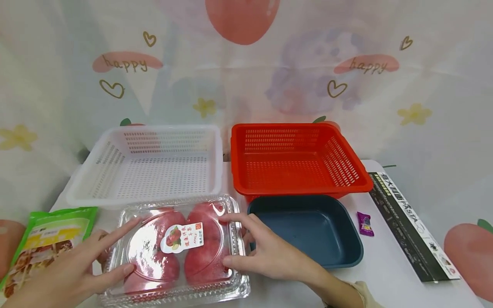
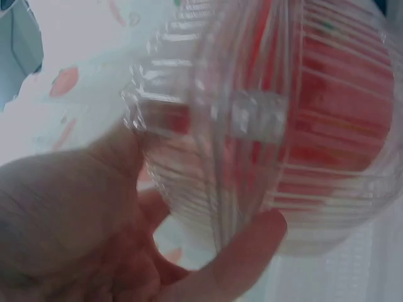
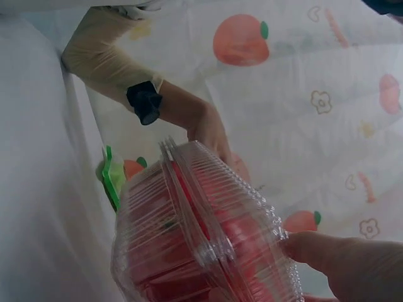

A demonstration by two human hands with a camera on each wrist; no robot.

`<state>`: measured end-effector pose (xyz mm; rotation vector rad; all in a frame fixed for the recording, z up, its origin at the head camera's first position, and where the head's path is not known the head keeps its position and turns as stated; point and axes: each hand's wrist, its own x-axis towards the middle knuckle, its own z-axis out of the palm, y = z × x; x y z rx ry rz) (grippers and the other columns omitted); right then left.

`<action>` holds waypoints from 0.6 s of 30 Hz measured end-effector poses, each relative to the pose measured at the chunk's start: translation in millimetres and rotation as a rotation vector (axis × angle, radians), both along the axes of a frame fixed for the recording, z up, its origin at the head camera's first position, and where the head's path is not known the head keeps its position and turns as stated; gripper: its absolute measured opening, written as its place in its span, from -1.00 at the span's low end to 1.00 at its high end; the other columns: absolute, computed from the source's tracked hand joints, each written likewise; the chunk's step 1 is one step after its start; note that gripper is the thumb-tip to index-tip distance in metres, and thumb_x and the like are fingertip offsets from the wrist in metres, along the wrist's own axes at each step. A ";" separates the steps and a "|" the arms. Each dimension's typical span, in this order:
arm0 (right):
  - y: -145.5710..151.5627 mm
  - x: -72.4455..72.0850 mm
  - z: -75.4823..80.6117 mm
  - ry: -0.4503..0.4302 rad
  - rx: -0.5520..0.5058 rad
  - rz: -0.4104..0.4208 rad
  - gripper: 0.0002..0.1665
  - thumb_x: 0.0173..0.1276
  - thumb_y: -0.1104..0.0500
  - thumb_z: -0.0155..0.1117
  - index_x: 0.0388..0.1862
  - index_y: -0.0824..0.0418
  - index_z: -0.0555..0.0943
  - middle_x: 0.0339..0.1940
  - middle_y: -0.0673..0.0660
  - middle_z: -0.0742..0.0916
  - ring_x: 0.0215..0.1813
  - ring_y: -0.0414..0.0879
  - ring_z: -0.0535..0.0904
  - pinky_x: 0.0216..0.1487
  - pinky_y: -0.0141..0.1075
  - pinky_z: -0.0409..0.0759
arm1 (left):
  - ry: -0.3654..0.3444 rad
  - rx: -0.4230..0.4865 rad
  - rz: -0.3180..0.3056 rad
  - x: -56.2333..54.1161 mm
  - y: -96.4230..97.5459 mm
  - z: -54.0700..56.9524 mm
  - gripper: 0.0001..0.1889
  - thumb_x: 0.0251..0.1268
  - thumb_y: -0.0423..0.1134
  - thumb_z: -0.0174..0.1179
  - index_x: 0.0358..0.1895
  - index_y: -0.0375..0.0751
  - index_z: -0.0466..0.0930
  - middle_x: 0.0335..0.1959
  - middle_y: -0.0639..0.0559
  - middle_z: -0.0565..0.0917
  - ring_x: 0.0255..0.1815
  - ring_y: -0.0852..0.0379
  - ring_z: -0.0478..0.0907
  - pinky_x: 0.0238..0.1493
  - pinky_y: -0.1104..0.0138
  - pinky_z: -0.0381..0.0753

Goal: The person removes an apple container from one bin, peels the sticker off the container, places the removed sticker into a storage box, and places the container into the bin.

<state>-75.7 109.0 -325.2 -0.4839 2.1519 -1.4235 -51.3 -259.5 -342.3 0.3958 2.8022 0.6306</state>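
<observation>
A clear plastic clamshell box (image 1: 209, 273) of red, apple-like fruits (image 1: 161, 267) is between my two hands at the front of the table. A white label (image 1: 182, 237) sits on its lid. My left hand (image 1: 71, 273) grips the left side, index finger and thumb over the lid and the other fingers lower down. On the opposite side my right hand (image 1: 269, 252) holds the box, its index finger and thumb on the lid edge. The ribbed side and rim of the box (image 2: 252, 119) fill much of the left wrist view. Whether its underside touches the table is hidden.
Behind the box stand a white basket (image 1: 219, 171) and a red basket (image 1: 302, 188). A dark blue tub (image 1: 308, 231) lies right of the box. Farther right are a purple-wrapped candy (image 1: 365, 224) and a black pasta box (image 1: 408, 231). A green food packet (image 1: 57, 222) lies left.
</observation>
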 end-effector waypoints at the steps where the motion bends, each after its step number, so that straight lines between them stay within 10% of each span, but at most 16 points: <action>1: 0.5 -0.2 -0.4 0.013 0.018 0.009 -0.26 0.16 -0.04 0.43 0.30 -0.32 0.34 0.11 0.14 0.43 -0.05 -0.04 0.54 -0.23 -0.32 0.69 | 0.018 0.002 -0.011 1.7 1.0 -1.4 -0.15 0.24 0.13 0.24 0.53 0.41 -0.07 -0.40 0.14 0.36 -0.52 0.46 0.27 -0.57 0.46 0.26; 18: -8.8 1.0 -29.0 0.072 0.102 0.091 -0.27 0.19 -0.07 0.41 0.30 -0.42 0.32 -0.01 0.03 0.47 -0.21 -0.14 0.54 -0.33 -0.34 0.57 | -0.379 0.015 -0.015 -9.7 -5.2 -14.0 -0.20 0.34 0.21 0.06 0.52 0.51 -0.23 -0.30 0.05 0.42 -0.37 0.32 0.38 -0.46 0.39 0.32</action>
